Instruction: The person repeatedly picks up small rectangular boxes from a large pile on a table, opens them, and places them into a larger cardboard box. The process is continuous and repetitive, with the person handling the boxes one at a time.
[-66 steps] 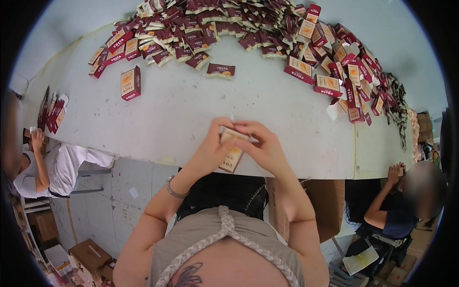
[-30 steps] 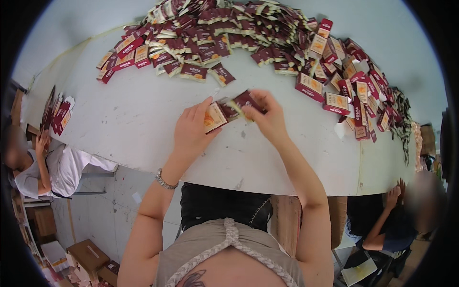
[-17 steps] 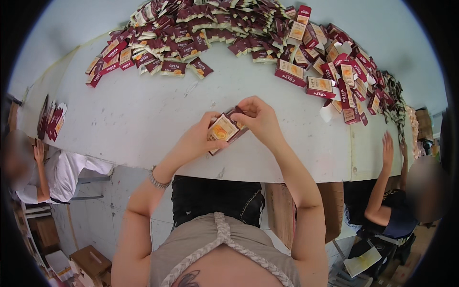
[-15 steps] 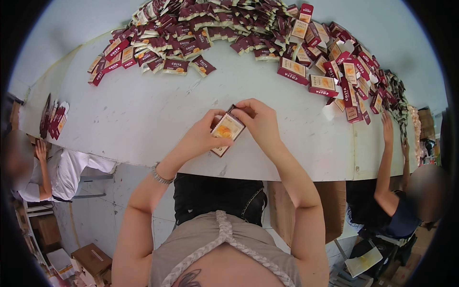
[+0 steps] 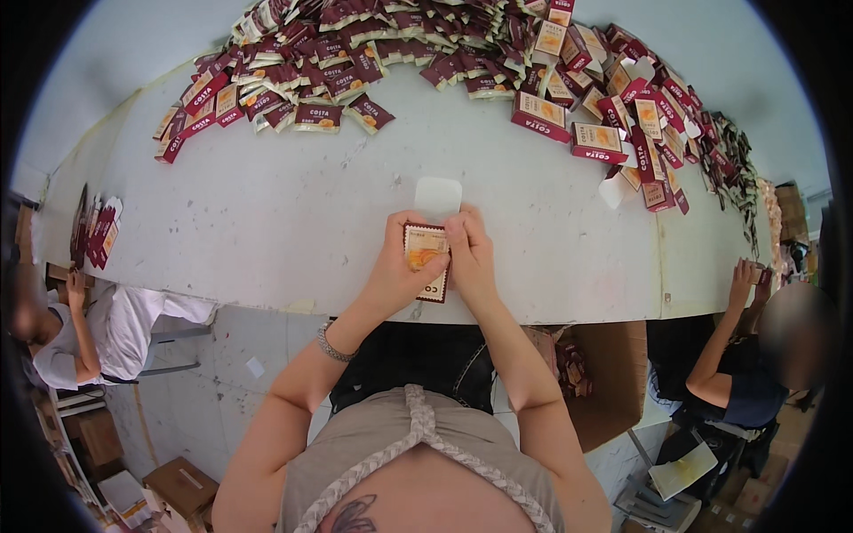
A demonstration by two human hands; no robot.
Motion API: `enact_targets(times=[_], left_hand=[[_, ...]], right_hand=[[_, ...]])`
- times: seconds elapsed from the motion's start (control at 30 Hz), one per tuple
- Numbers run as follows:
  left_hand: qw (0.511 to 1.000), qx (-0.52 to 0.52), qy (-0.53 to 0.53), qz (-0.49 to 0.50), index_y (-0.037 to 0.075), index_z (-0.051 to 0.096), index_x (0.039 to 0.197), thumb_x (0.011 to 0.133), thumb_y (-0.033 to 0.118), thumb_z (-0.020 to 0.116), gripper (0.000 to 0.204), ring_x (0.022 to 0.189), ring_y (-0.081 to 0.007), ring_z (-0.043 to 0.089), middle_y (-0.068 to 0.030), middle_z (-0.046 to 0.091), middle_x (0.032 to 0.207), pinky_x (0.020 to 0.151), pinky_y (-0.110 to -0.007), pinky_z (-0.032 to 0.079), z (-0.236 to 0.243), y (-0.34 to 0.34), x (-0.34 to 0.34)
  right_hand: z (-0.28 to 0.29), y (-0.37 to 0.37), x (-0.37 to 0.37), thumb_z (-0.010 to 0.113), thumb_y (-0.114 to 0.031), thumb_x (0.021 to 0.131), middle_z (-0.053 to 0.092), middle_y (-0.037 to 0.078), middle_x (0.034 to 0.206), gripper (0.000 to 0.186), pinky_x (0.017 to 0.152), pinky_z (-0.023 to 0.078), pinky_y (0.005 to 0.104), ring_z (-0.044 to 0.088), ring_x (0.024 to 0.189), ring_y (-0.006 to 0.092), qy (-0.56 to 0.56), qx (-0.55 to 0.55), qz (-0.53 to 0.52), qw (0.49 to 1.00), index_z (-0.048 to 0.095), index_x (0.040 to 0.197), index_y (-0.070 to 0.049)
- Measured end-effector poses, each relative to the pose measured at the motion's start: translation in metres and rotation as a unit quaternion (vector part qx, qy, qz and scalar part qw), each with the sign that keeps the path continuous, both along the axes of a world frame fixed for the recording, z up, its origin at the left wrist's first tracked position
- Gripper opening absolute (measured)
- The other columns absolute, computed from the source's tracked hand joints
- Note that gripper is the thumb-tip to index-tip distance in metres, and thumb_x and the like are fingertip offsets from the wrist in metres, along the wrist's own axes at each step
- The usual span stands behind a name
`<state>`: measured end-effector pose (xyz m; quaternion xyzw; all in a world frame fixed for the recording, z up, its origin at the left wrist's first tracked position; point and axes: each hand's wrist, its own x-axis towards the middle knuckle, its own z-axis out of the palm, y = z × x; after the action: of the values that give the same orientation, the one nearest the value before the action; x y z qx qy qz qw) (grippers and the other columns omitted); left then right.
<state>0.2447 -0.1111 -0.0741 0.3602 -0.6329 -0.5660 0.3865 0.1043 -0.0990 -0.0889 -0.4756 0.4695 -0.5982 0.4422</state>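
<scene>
Close to the table's front edge I hold a small maroon and cream carton (image 5: 431,242) upright between both hands, its printed face toward me. A white flap (image 5: 439,194) stands out from its far end. My left hand (image 5: 402,266) is closed round the carton's left side, the thumb lying across the front. My right hand (image 5: 471,253) grips the upper right edge, with its thumb near the top corner. Fingers behind the carton are hidden, and its inside does not show.
Maroon and cream sachets (image 5: 342,80) are heaped along the far side. Small cartons (image 5: 613,115) pile up at the far right, and flat cartons (image 5: 105,233) lie at left. An open cardboard box (image 5: 613,373) stands below the table edge. A person sits at each side.
The carton has turned from tilted to nearly straight, and its white flap now shows open. Both hands shifted with it. The person at right drew their hands back from the pile.
</scene>
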Motion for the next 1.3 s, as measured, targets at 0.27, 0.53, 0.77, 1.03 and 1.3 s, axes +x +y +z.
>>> enact_targets(times=[0.27, 0.53, 0.77, 1.03, 1.3], left_hand=[[0.991, -0.115, -0.043, 0.053, 0.002, 0.027, 0.124, 0.088, 0.014, 0.062, 0.052, 0.1, -0.0241, 0.059, -0.0171, 0.05, 0.115, 0.082, -0.033, 0.049, -0.002, -0.002, 0.002], [0.977, -0.178, -0.1, 0.058, 0.004, 0.032, 0.124, 0.085, 0.015, 0.065, 0.053, 0.099, -0.0309, 0.06, -0.0168, 0.049, 0.117, 0.081, -0.037, 0.05, 0.008, 0.002, 0.01], [0.987, -0.086, -0.017, -0.131, 0.004, 0.034, 0.126, 0.085, 0.013, 0.063, 0.051, 0.118, -0.0288, 0.046, -0.0175, 0.036, 0.131, 0.092, -0.039, 0.044, -0.007, 0.017, -0.002], [0.981, -0.15, -0.116, -0.048, 0.006, 0.033, 0.133, 0.084, 0.013, 0.064, 0.058, 0.124, -0.0287, 0.043, -0.014, 0.029, 0.142, 0.097, -0.04, 0.043, 0.037, -0.038, -0.004], [0.816, -0.396, -0.413, 0.085, 0.005, 0.043, 0.13, 0.076, 0.024, 0.072, 0.064, 0.106, -0.0309, 0.053, -0.0167, 0.045, 0.128, 0.083, -0.041, 0.048, 0.067, -0.052, 0.036]], right_hand=[[0.03, -0.012, -0.006, 0.063, -0.012, 0.089, 0.059, 0.003, 0.101, 0.013, 0.084, 0.043, 0.0257, 0.054, 0.094, 0.0118, -0.166, 0.105, 0.043, 0.98, 0.066, 0.091, 0.0], [0.049, -0.008, -0.017, 0.066, -0.008, 0.085, 0.062, 0.009, 0.111, 0.019, 0.083, 0.047, 0.0268, 0.058, 0.097, 0.0141, -0.012, 0.084, 0.09, 0.992, 0.068, 0.103, 0.0], [0.069, 0.045, -0.084, 0.065, -0.006, 0.085, 0.058, 0.012, 0.127, 0.032, 0.09, 0.046, 0.0293, 0.055, 0.111, 0.0165, 0.115, 0.15, 0.256, 0.948, 0.063, 0.117, -0.003], [0.065, -0.108, -0.21, 0.075, -0.032, 0.073, 0.055, 0.013, 0.128, 0.066, 0.104, 0.032, 0.0463, 0.049, 0.12, 0.0297, 0.629, -0.028, -0.072, 0.774, 0.051, 0.131, -0.012], [0.071, -0.106, -0.048, 0.08, -0.017, 0.06, 0.06, 0.013, 0.105, 0.055, 0.087, 0.046, 0.0408, 0.057, 0.1, 0.032, 0.598, -0.13, 0.166, 0.774, 0.062, 0.111, -0.008]])
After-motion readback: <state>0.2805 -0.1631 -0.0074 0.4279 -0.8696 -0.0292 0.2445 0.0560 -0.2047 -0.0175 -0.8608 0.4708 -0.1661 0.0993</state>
